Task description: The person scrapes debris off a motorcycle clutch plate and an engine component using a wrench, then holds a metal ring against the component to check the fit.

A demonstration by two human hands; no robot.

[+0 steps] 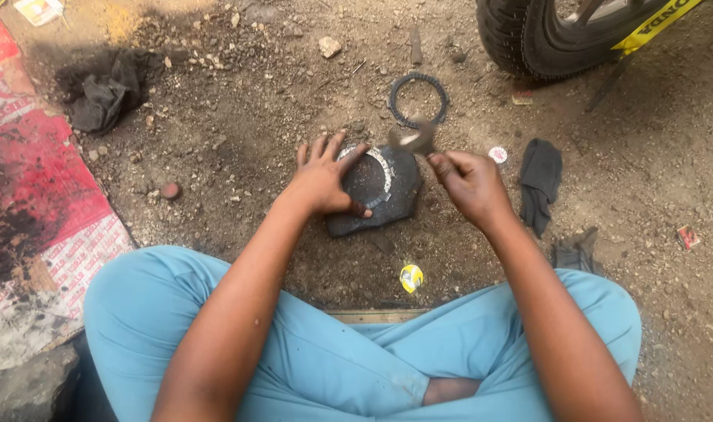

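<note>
Dirt ground's cluttered: toothed black ring (418, 99), tyre (528, 35), 2 dark rags (541, 184) around. Left hand (323, 176) lies flat, fingers spread, on a shiny metal ring (381, 173) atop a dark slab (387, 199). Right hand (469, 184) pinches a small blurry piece (416, 138) just above the slab.

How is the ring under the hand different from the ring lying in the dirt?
The ring under the left hand, the pale ring, looks silvery and smooth; the dark ring is black with a notched edge. The pale ring rests on a dark flat stone; the dark ring lies on bare ground, untouched. Both are flat, round and open in the middle.
</note>
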